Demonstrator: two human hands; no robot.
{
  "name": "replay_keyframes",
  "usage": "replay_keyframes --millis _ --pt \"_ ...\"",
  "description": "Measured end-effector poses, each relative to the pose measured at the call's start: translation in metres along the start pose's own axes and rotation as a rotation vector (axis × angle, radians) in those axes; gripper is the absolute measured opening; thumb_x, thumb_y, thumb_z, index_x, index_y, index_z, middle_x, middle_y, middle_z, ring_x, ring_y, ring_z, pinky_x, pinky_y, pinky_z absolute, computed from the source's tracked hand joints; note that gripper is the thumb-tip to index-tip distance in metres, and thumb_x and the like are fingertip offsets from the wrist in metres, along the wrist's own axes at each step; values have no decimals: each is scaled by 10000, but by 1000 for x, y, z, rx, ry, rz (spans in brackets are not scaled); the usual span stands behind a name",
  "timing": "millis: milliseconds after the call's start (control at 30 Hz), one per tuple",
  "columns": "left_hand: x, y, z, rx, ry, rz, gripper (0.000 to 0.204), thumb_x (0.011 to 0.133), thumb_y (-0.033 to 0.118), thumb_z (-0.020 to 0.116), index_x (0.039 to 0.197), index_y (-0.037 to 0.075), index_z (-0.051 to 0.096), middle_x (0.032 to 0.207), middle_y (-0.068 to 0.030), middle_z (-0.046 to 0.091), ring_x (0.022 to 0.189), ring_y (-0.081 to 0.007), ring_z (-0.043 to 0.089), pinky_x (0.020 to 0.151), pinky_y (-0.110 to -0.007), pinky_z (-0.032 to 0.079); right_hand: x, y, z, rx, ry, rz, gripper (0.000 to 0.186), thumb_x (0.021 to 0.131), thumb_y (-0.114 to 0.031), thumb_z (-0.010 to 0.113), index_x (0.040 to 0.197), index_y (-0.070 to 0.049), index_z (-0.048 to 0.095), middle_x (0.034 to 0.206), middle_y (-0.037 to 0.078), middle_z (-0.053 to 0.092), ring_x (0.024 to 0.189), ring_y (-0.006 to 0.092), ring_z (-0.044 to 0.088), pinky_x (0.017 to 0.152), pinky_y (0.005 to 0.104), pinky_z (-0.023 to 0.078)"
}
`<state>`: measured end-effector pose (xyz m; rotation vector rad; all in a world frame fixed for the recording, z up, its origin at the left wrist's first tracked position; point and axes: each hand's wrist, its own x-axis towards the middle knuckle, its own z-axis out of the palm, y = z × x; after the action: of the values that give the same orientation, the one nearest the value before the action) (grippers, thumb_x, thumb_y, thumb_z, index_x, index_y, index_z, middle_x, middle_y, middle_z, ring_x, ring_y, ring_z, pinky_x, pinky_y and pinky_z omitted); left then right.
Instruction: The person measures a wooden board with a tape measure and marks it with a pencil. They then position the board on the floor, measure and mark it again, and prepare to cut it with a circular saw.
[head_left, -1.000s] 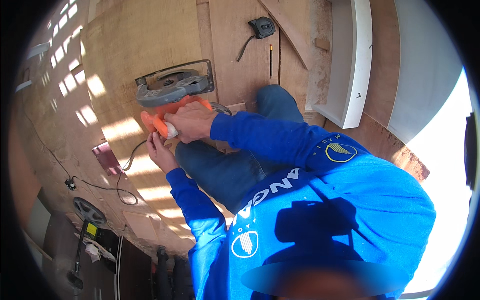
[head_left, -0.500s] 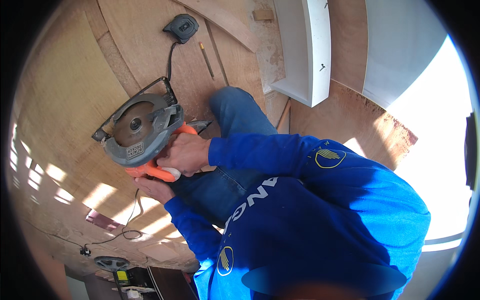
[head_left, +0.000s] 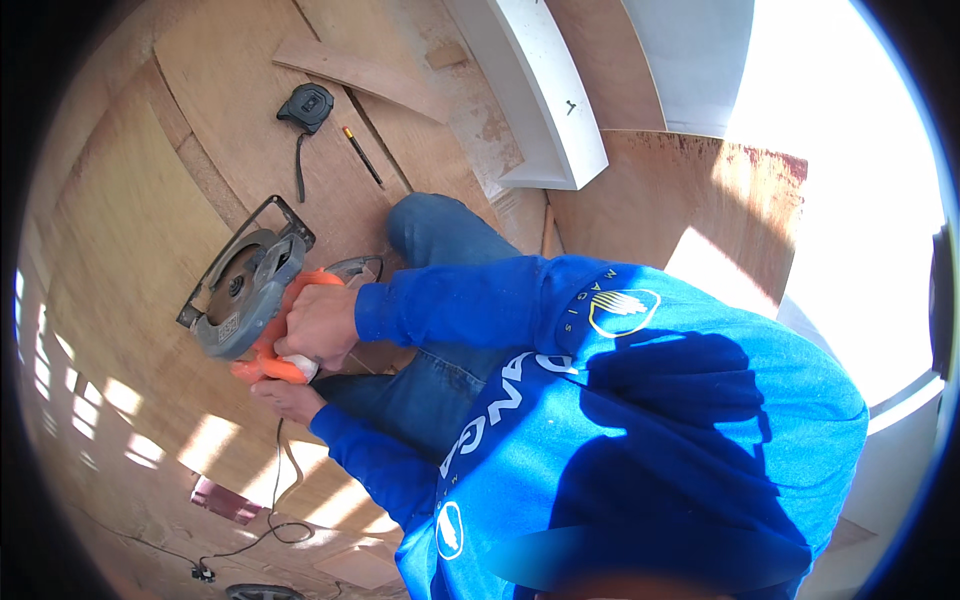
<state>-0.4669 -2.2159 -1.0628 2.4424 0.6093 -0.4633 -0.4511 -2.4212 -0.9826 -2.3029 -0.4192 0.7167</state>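
A circular saw (head_left: pixel 247 285) with a grey guard, round blade and orange body is held above the plywood at the left. It is tilted, so the blade's face and the black base plate show. My right hand (head_left: pixel 320 325) is closed around its orange handle. Lower down, my left hand (head_left: pixel 290 401) grips the orange rear end, its fingertips partly hidden. A black cord (head_left: pixel 277 460) hangs below that hand and runs across the floor. Beyond the saw lie a black tape measure (head_left: pixel 307 107) and a dark pencil (head_left: pixel 363 158).
Plywood sheets (head_left: pixel 120 230) lie under the saw. A thin wood offcut (head_left: pixel 360 76) lies at the top. A white box-like panel (head_left: pixel 555 100) with screws stands at the upper right, near another wooden board (head_left: pixel 680 200). My bent knee (head_left: pixel 430 220) is close to the saw.
The saw has turned in my hands; its blade now shows narrower. Both hands keep their hold. The whole view has shifted, with the tape measure and pencil appearing farther left.
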Motion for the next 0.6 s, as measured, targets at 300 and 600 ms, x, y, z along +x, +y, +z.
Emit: replay_keyframes --millis 300,600 --pt "-4 -8 -41 -595 -121 -174 663 1130 503 378 1414 -80 518 1274 -292 638 1043 -352 721 760 -437 619 26 -18 9 -33 12 -32 369 730 -315 823 1056 -161 744 895 141 769 909 374 749 813 500 551" --pt "-4 -13 -33 -703 -131 -334 608 1117 480 411 1476 -6 482 1352 -241 622 1099 -354 709 743 -412 623 23 -12 1 55 -52 -55 395 747 -270 807 1102 -122 714 931 153 776 902 365 757 805 485 555"
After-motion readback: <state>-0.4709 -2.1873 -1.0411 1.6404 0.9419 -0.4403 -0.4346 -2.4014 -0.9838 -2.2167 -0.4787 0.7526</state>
